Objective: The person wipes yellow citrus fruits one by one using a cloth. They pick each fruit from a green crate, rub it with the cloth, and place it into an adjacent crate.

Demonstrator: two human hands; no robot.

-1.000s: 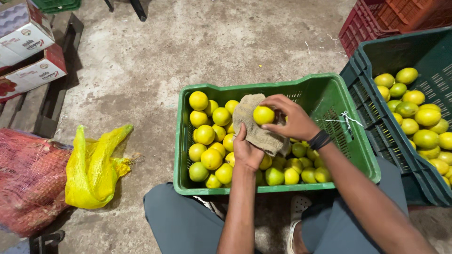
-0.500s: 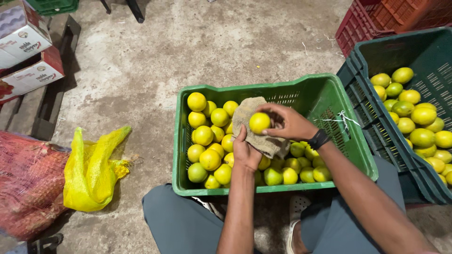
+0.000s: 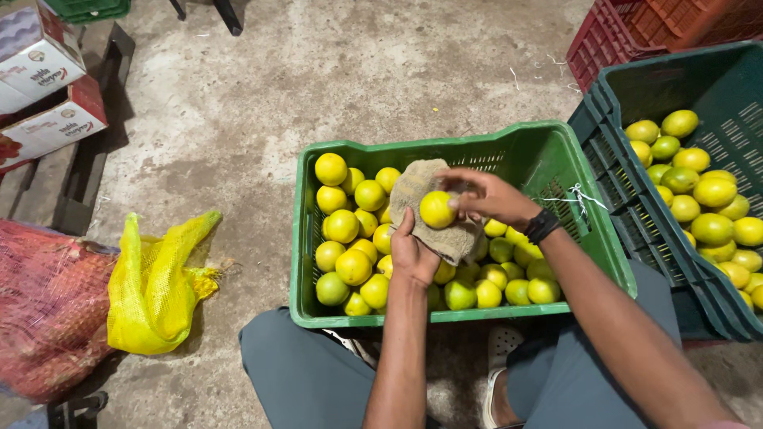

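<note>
My left hand [image 3: 413, 254] holds a beige cloth [image 3: 425, 206] spread over its palm, above a green plastic crate [image 3: 556, 151]. A yellow-green citrus fruit [image 3: 437, 210] rests on the cloth, and my right hand [image 3: 489, 197] grips it from the right with the fingertips. A dark band sits on my right wrist [image 3: 542, 226]. The crate under both hands holds several loose yellow and green citrus fruits [image 3: 350, 238].
A dark green crate [image 3: 636, 95] with several more citrus fruits [image 3: 703, 199] stands at the right, red crates [image 3: 628, 32] behind it. An empty yellow mesh sack [image 3: 155, 290] and a red mesh sack [image 3: 48, 310] lie at the left, cardboard boxes [image 3: 48, 87] beyond. My knees flank the crate.
My right hand has turned the fruit slightly on the cloth, fingers shifting over it. The left hand and cloth have stayed in place over the crate.
</note>
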